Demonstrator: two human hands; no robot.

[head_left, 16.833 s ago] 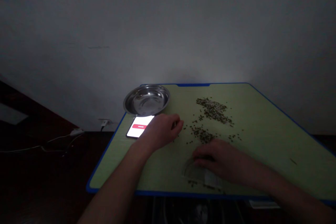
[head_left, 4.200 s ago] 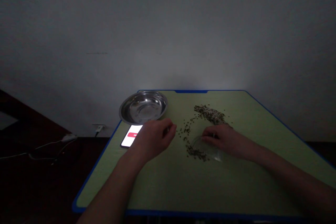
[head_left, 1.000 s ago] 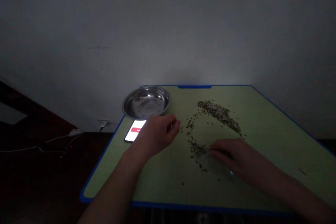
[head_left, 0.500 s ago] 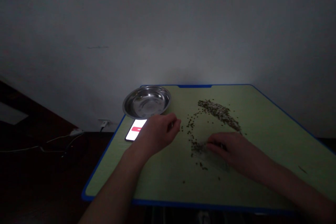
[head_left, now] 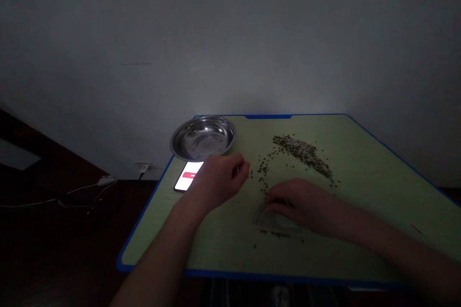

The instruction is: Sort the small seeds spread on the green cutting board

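Note:
My left hand [head_left: 216, 184] rests on the green table [head_left: 360, 168], fingers curled in a loose pinch around a small pale thing that I cannot make out. My right hand [head_left: 306, 204] presses its closed fingers on a clear, curved flat piece [head_left: 275, 223] lying on the table, near the front edge. A few small dark seeds lie along the lower edge of the clear piece. A long heap of the same seeds [head_left: 302, 152] lies further back, and a loose trail of seeds [head_left: 262, 172] curves from it toward my right hand.
A shallow steel bowl [head_left: 219, 144] stands at the table's back left corner. A lit phone [head_left: 187, 175] lies just in front of it, partly behind my left hand. Cables [head_left: 82, 192] run over the dark floor at left. A pale wall rises behind the table.
My right hand has drawn the clear piece leftward and toward me, dragging some seeds with it. My left hand has stayed in place.

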